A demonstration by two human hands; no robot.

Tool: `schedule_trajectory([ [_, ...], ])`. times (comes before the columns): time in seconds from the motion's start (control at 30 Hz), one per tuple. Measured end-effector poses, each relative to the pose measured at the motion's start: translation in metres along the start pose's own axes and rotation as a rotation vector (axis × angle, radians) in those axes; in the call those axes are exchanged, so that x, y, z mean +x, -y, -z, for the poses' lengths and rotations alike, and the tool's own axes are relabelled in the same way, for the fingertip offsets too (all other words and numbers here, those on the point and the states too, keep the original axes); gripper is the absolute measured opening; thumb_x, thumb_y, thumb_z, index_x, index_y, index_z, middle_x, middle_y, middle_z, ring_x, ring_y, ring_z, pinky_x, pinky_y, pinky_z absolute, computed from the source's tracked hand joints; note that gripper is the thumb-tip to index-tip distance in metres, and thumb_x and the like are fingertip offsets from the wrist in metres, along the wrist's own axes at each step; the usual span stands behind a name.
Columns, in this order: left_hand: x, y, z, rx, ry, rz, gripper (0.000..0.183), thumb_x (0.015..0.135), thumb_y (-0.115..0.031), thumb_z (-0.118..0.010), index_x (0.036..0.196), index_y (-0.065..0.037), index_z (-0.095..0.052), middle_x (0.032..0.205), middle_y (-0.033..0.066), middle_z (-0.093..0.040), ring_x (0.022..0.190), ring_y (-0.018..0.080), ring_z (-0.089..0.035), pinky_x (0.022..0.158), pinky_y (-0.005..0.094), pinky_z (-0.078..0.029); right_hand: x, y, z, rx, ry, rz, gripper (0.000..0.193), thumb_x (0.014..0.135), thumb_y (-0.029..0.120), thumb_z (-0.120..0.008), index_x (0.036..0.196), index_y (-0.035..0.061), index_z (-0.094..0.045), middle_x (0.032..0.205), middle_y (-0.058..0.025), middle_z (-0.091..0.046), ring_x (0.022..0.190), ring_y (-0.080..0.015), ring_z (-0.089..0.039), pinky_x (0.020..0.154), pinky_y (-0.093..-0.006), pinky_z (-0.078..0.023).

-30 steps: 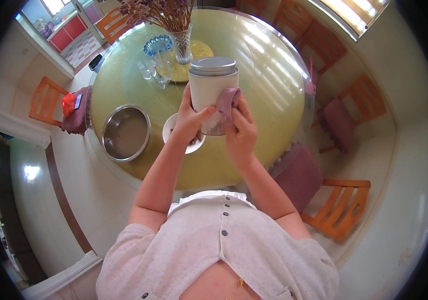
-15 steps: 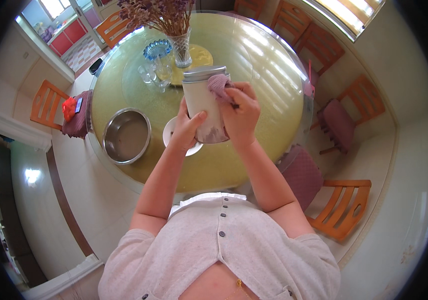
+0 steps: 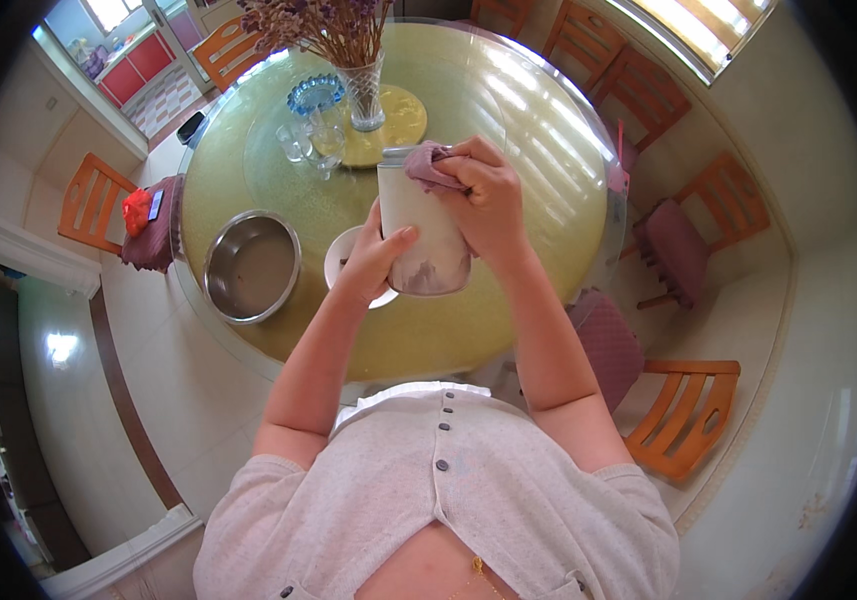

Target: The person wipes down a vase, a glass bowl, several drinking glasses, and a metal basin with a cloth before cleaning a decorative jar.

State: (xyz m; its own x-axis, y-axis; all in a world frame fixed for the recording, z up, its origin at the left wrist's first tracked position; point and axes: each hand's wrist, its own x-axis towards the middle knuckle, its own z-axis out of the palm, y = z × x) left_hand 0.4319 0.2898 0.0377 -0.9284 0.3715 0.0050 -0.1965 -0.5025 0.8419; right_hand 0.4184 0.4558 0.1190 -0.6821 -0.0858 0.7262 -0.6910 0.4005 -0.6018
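Observation:
A tall glass jar (image 3: 416, 215) with a silver lid and whitish contents is held up over the near part of the table, its top leaning away from me. My left hand (image 3: 376, 258) grips the jar low on its left side, thumb across the front. In my right hand (image 3: 488, 200) is a bunched mauve cloth (image 3: 431, 167), pressed against the jar's upper right edge by the lid. Behind my left hand, a white bowl (image 3: 340, 254) stands partly hidden on the table.
On the round glass-topped table (image 3: 548, 200), a steel basin (image 3: 251, 267) of murky water stands left. Farther back are drinking glasses (image 3: 313, 142), a blue glass dish (image 3: 315, 95) and a vase (image 3: 361, 95) of dried flowers. Wooden chairs (image 3: 683, 420) surround the table.
The cloth has moved from the jar's upper right side up over the lid's right front edge, covering more of it. The jar has shifted slightly right and tilted farther away.

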Motion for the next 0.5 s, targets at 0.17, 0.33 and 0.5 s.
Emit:
schedule_trajectory([
  [0.17, -0.003, -0.006, -0.008, -0.025, -0.021, -0.024, 0.084, 0.076, -0.026, -0.075, 0.141, -0.004, -0.026, 0.129, 0.0152, -0.046, 0.117, 0.0257, -0.049, 0.096, 0.0389, -0.046, -0.019, -0.004, -0.004, -0.263, -0.223, 0.169, 0.022, 0.07, -0.006, -0.066, 0.091, -0.0004, -0.069, 0.093, -0.014, -0.063, 0.081, -0.0271, -0.063, 0.074, -0.0322, -0.051],
  [0.33, 0.004, -0.011, 0.005, -0.172, -0.026, -0.035, 0.077, 0.079, -0.029, -0.071, 0.139, -0.004, -0.029, 0.128, 0.0146, -0.047, 0.114, 0.0244, -0.052, 0.094, 0.0385, -0.047, -0.085, -0.003, -0.011, -0.178, -0.17, 0.009, 0.021, 0.075, -0.004, -0.065, 0.095, -0.0024, -0.067, 0.11, -0.0174, -0.061, 0.098, -0.031, -0.061, 0.08, -0.0364, -0.05],
  [0.5, 0.004, -0.01, 0.005, -0.181, -0.018, 0.021, 0.074, 0.081, -0.027, -0.069, 0.139, -0.004, -0.029, 0.128, 0.0138, -0.048, 0.114, 0.0252, -0.053, 0.094, 0.0388, -0.047, -0.077, 0.011, -0.001, -0.189, -0.149, 0.154, 0.021, 0.074, -0.004, -0.065, 0.095, -0.0033, -0.067, 0.106, -0.0197, -0.06, 0.095, -0.0364, -0.06, 0.08, -0.0393, -0.05],
])
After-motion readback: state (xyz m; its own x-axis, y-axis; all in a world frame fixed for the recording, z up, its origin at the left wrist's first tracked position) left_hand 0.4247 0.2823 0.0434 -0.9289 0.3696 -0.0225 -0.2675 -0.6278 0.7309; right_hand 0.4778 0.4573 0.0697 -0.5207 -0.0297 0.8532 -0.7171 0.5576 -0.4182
